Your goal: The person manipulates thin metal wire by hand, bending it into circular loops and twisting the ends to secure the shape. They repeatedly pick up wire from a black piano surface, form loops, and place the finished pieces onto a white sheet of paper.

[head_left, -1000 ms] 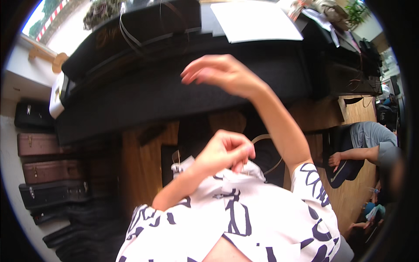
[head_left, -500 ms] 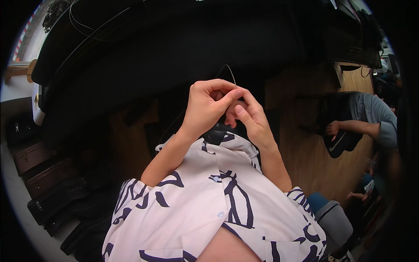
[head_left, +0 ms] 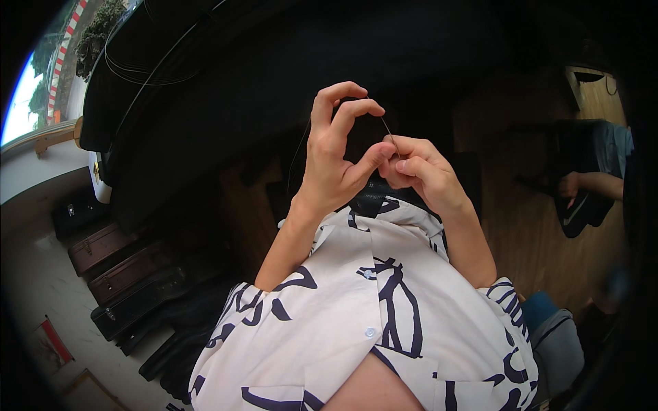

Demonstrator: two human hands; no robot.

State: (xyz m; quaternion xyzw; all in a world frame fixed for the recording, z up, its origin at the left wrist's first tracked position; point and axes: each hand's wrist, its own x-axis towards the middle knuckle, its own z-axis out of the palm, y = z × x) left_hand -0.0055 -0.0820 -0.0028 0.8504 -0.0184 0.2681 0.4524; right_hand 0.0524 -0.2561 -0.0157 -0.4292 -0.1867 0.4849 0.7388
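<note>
A thin wire-like strand (head_left: 388, 127) sits between the two hands in front of the wearer's chest, running in a short, nearly straight slant from the left fingertips down to the right thumb. It looks very light and, I would judge, springy rather than limp, smooth enough to slide through dry fingers and likely to kink if bent sharply. The sound hold is a pinch between finger pads close to the working stretch, as the right hand (head_left: 426, 171) has it: thumb pressed against forefinger with the strand between. The left hand (head_left: 325, 147) is spread and arched, index and middle fingers curled over the upper stretch, its thumb reaching to the right fingertips; whether its fingertips grip or merely brush the strand I cannot tell. Another fine line passes beside the left wrist, and whether it belongs to the same strand is unclear.

Nearest below is the white patterned shirt (head_left: 329, 294), whose loose folds could catch a trailing end. Ahead, a black surface (head_left: 288, 48) fades into shadow, its near edge hard to make out, with thin loops (head_left: 147, 83) at its left. Hard-shell cases (head_left: 103, 248) line the left side; rightward, over the wooden floor (head_left: 510, 212), there seems more room for an elbow, up to a co-worker's forearm (head_left: 600, 183) well apart
</note>
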